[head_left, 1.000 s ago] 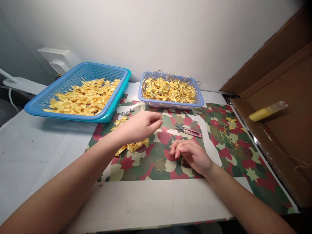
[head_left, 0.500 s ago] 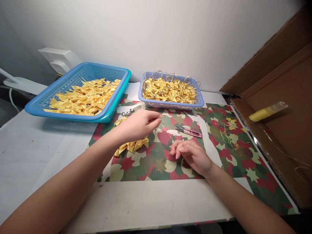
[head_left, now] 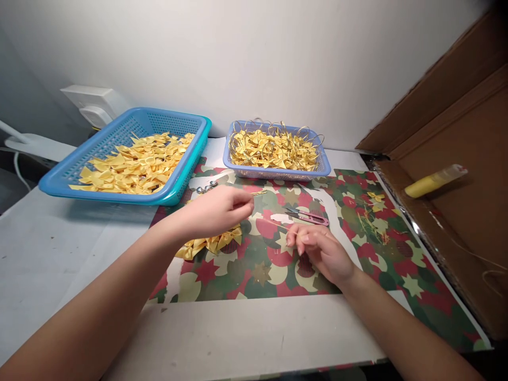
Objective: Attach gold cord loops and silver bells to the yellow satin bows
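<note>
My left hand [head_left: 222, 211] is closed in a pinch above the patterned sheet, its fingertips mostly turned away from view. A short gold cord end [head_left: 260, 193] pokes out past its fingers. Lower and to the right, my right hand [head_left: 323, 253] pinches a thin yellow thread [head_left: 273, 223], which runs across toward my left hand. Yellow ribbon bows [head_left: 214, 243] lie in a pile beneath my left wrist. Pink-handled thread snips [head_left: 307, 215] rest just beyond my right fingers. Several small silvery pieces [head_left: 207, 187] sit behind my left hand.
At the back left, a blue basket [head_left: 59, 182] holds many yellow bows. A smaller bluish basket [head_left: 278, 172] has bows with gold wire loops. Thread scraps [head_left: 375, 225] lie on the right. A yellow tube [head_left: 434, 181] sticks out by the cardboard wall [head_left: 456, 137].
My left hand has shifted left and a little nearer, while my right hand has moved slightly right. The gap between them is wider, with the thread stretched across it.
</note>
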`<state>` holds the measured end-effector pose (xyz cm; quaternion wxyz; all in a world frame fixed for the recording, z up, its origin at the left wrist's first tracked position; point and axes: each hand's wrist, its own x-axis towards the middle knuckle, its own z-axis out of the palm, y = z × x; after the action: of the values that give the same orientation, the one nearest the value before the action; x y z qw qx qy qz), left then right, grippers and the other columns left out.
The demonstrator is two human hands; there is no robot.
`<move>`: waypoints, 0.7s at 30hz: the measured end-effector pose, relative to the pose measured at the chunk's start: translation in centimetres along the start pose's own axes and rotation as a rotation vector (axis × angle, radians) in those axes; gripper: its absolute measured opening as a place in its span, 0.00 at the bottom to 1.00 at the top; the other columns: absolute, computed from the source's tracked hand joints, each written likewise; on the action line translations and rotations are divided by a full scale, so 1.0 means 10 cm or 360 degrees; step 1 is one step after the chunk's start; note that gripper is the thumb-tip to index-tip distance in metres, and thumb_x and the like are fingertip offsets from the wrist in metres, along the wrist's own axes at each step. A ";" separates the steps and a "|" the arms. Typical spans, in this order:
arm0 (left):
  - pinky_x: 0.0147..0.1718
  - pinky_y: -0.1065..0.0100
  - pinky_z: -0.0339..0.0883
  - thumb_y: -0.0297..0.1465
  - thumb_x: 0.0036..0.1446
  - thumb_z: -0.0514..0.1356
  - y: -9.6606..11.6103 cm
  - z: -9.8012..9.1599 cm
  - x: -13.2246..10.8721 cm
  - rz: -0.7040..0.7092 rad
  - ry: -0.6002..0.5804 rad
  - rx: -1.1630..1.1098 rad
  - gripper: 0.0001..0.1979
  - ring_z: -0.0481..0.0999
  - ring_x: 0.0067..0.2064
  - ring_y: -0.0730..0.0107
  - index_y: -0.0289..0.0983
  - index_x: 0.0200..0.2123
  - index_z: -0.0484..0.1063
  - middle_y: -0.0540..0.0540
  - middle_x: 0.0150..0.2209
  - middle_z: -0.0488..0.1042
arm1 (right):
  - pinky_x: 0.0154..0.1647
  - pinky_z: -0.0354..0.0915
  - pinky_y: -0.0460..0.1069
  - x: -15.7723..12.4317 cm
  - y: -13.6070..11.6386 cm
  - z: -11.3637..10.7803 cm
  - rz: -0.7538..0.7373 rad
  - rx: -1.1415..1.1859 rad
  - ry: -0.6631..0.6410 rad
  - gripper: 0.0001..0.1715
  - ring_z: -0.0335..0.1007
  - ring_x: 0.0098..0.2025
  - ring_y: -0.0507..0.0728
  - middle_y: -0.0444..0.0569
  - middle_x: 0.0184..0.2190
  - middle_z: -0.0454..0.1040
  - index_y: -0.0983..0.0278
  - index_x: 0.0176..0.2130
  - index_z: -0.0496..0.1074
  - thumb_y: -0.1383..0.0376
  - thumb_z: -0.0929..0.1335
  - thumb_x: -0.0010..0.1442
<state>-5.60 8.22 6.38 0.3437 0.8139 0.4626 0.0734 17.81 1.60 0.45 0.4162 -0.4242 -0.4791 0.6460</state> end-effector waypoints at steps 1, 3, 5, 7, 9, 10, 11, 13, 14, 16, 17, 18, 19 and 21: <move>0.20 0.69 0.47 0.32 0.58 0.51 0.02 0.00 -0.04 -0.0020 -0.0180 -0.0046 0.13 0.55 0.22 0.72 0.39 0.21 0.58 0.53 0.19 0.58 | 0.38 0.61 0.52 0.01 -0.02 -0.03 -0.0054 -0.0033 0.0068 0.14 0.65 0.34 0.58 0.50 0.27 0.73 0.61 0.16 0.71 0.65 0.65 0.50; 0.20 0.70 0.50 0.31 0.58 0.51 0.07 0.03 -0.12 0.0018 -0.0555 -0.0134 0.12 0.58 0.22 0.72 0.39 0.22 0.61 0.53 0.21 0.62 | 0.36 0.60 0.51 0.03 -0.04 -0.08 -0.0157 -0.0146 0.0195 0.14 0.65 0.34 0.57 0.49 0.27 0.73 0.61 0.15 0.68 0.65 0.64 0.50; 0.21 0.71 0.53 0.30 0.58 0.51 0.13 0.12 -0.18 0.0090 -0.0808 -0.0208 0.11 0.62 0.22 0.72 0.39 0.22 0.63 0.52 0.22 0.65 | 0.32 0.58 0.50 0.05 -0.05 -0.11 -0.0226 -0.0308 0.0251 0.14 0.64 0.32 0.56 0.49 0.27 0.72 0.62 0.16 0.66 0.66 0.63 0.51; 0.22 0.72 0.56 0.29 0.58 0.51 0.18 0.22 -0.21 0.0080 -0.1008 -0.0291 0.11 0.67 0.23 0.71 0.39 0.24 0.67 0.51 0.24 0.71 | 0.30 0.57 0.50 0.05 -0.04 -0.11 -0.0306 -0.0503 0.0225 0.15 0.63 0.30 0.56 0.49 0.27 0.71 0.62 0.17 0.63 0.67 0.62 0.53; 0.21 0.71 0.57 0.31 0.58 0.53 0.21 0.30 -0.20 0.0041 -0.1070 -0.0305 0.11 0.69 0.22 0.70 0.39 0.25 0.70 0.50 0.23 0.72 | 0.32 0.58 0.51 0.05 -0.02 -0.09 -0.0433 -0.0712 0.0152 0.16 0.64 0.30 0.55 0.48 0.26 0.71 0.62 0.18 0.62 0.68 0.61 0.56; 0.21 0.71 0.58 0.33 0.58 0.53 0.22 0.33 -0.19 0.0024 -0.1064 -0.0328 0.11 0.69 0.22 0.70 0.39 0.27 0.72 0.50 0.24 0.73 | 0.33 0.59 0.51 0.04 -0.01 -0.08 -0.0511 -0.0806 0.0108 0.16 0.64 0.31 0.56 0.48 0.26 0.71 0.62 0.19 0.61 0.68 0.61 0.57; 0.21 0.71 0.59 0.34 0.58 0.54 0.22 0.35 -0.18 0.0020 -0.1024 -0.0376 0.10 0.70 0.22 0.70 0.39 0.30 0.74 0.50 0.25 0.74 | 0.35 0.60 0.52 0.03 -0.01 -0.07 -0.0592 -0.0890 0.0068 0.16 0.65 0.32 0.56 0.48 0.27 0.71 0.61 0.20 0.61 0.68 0.60 0.58; 0.26 0.70 0.63 0.37 0.60 0.55 0.23 0.39 -0.15 0.0045 -0.0850 -0.0559 0.11 0.74 0.28 0.68 0.39 0.38 0.75 0.48 0.32 0.77 | 0.38 0.61 0.53 0.01 0.00 -0.05 -0.0736 -0.1034 -0.0001 0.15 0.65 0.34 0.56 0.48 0.28 0.70 0.61 0.23 0.62 0.69 0.60 0.60; 0.30 0.70 0.66 0.37 0.60 0.55 0.24 0.42 -0.13 0.0079 -0.0707 -0.0661 0.12 0.76 0.33 0.66 0.40 0.41 0.74 0.47 0.37 0.78 | 0.39 0.61 0.53 0.01 0.00 -0.05 -0.0791 -0.1101 -0.0021 0.14 0.65 0.34 0.56 0.48 0.29 0.70 0.61 0.24 0.63 0.69 0.60 0.60; 0.40 0.68 0.66 0.36 0.61 0.56 0.26 0.50 -0.09 0.0156 -0.0403 -0.0845 0.11 0.75 0.42 0.64 0.40 0.44 0.73 0.46 0.43 0.77 | 0.39 0.61 0.54 0.00 -0.01 -0.06 -0.0866 -0.1245 -0.0031 0.13 0.64 0.35 0.57 0.48 0.32 0.69 0.61 0.26 0.65 0.69 0.60 0.61; 0.42 0.68 0.66 0.35 0.61 0.56 0.27 0.55 -0.07 0.0184 -0.0305 -0.0926 0.11 0.74 0.44 0.63 0.39 0.44 0.73 0.46 0.44 0.76 | 0.39 0.60 0.54 0.00 -0.01 -0.06 -0.0892 -0.1312 -0.0025 0.13 0.63 0.36 0.57 0.48 0.32 0.69 0.61 0.27 0.66 0.69 0.60 0.61; 0.42 0.67 0.66 0.35 0.62 0.55 0.28 0.61 -0.06 0.0184 -0.0265 -0.1011 0.11 0.74 0.44 0.64 0.39 0.43 0.73 0.46 0.44 0.76 | 0.39 0.60 0.54 0.00 -0.02 -0.07 -0.0914 -0.1372 -0.0016 0.12 0.62 0.36 0.57 0.48 0.33 0.68 0.61 0.28 0.66 0.69 0.60 0.62; 0.40 0.67 0.66 0.37 0.63 0.53 0.28 0.67 -0.04 0.0159 -0.0262 -0.1083 0.12 0.74 0.42 0.64 0.38 0.42 0.72 0.45 0.42 0.76 | 0.39 0.59 0.54 0.00 -0.03 -0.07 -0.0931 -0.1418 -0.0010 0.12 0.62 0.36 0.57 0.48 0.33 0.67 0.61 0.28 0.66 0.69 0.60 0.62; 0.37 0.68 0.66 0.40 0.65 0.51 0.27 0.77 -0.02 0.0104 -0.0251 -0.1160 0.15 0.73 0.39 0.66 0.36 0.38 0.71 0.45 0.39 0.75 | 0.38 0.58 0.54 0.00 -0.04 -0.08 -0.0951 -0.1471 -0.0041 0.14 0.60 0.35 0.56 0.47 0.31 0.66 0.61 0.27 0.66 0.69 0.59 0.62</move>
<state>-0.43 3.33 2.35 0.6429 0.6558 0.3519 0.1811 18.56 1.91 0.65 0.3460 -0.4006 -0.8174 0.2273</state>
